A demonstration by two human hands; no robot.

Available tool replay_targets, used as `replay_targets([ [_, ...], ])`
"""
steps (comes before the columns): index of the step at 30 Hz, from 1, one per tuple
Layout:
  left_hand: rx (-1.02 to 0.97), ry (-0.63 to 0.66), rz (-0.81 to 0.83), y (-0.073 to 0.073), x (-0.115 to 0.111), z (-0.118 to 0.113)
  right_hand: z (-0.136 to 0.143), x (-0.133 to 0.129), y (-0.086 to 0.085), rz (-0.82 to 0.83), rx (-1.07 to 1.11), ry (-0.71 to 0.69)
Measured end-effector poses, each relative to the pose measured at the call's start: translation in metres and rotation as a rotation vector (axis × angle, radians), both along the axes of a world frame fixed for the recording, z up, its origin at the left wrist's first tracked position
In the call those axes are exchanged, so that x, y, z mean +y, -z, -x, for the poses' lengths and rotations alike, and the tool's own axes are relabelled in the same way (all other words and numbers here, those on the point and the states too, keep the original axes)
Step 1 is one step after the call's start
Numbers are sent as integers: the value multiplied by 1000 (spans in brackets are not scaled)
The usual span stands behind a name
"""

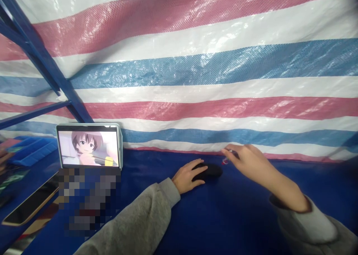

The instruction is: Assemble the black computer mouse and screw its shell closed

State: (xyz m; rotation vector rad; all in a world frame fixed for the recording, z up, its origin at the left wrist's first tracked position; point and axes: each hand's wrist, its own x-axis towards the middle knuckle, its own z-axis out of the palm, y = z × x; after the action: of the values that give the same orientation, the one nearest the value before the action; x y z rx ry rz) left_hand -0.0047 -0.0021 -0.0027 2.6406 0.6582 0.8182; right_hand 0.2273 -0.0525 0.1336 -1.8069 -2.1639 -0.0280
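The left hand (pixel 187 177), in a grey sleeve, lies over the near-left end of a smooth black oval object shaped like a computer mouse (pixel 214 170), set down on the dark blue tabletop (pixel 223 214); its fingers are spread and touching it, though I cannot tell whether they grip or merely rest. The right hand (pixel 247 159) is raised just beyond the other end of the black object — its fingers pinched together on a small slim clear-and-red piece (pixel 224 161), mostly hidden by the hand.

Well to the left, a tablet in a pale case (pixel 88 147) stands propped up, showing a cartoon; a dark-screened phone with a gold edge (pixel 35 199) lies near it, and a bright blue plastic tray (pixel 33 152) sits behind; red, white and blue striped woven plastic sheeting (pixel 212 64) hangs behind the tabletop, beside a blue metal frame (pixel 50 66).
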Motion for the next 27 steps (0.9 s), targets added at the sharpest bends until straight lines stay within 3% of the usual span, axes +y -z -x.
replay_targets([
  [5, -14, -47, 88, -4, -1, 0, -2, -14, 3, 120, 86, -296],
  [10, -110, -83, 197, -7, 2, -1, 11, -21, 38, 267, 28, -478],
  [14, -135, -92, 256, -8, 4, -1, 22, -30, 65, 352, -56, -415],
  [17, -64, -155, 229, -8, 4, -1, 28, -36, 71, 385, -93, -360],
  [19, -12, -191, 197, -8, 3, -2, 31, -36, 72, 307, -49, -330],
  [23, 63, -221, 128, -7, 2, -3, 30, -25, 86, -46, 101, -195],
  [27, 54, -212, 98, -5, 1, -4, 28, -12, 120, -8, 242, -128],
])
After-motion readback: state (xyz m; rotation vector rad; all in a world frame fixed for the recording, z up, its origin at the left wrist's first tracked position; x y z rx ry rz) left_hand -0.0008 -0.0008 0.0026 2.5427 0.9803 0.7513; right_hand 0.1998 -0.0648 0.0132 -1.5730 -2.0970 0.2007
